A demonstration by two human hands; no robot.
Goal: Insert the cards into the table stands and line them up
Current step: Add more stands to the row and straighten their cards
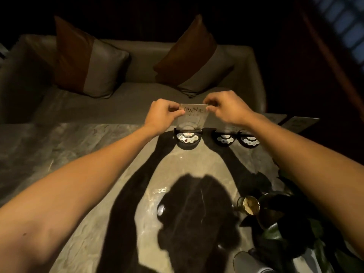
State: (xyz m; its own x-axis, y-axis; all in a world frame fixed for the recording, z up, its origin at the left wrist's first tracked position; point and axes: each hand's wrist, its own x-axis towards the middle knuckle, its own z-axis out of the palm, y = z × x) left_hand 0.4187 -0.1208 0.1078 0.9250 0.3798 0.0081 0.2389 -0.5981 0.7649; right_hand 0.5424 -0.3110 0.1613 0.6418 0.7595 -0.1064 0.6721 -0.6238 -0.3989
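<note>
A pale printed card point(192, 118) stands upright with its lower edge in the slot of a black table stand point(187, 139) at the far side of the marble table point(78, 146). My left hand point(163, 113) pinches the card's top left corner. The top right corner is pinched by my right hand point(226, 108). Two more black stands point(224, 139) point(249, 141) sit in a row to the right of the first one; my right arm partly hides what rises from them.
A grey sofa point(137, 95) with two brown-and-grey cushions lies beyond the table. At the near right stand a dark leafy plant point(285, 219) and a small glass point(248, 204). More cards point(299, 123) lie flat at the far right edge.
</note>
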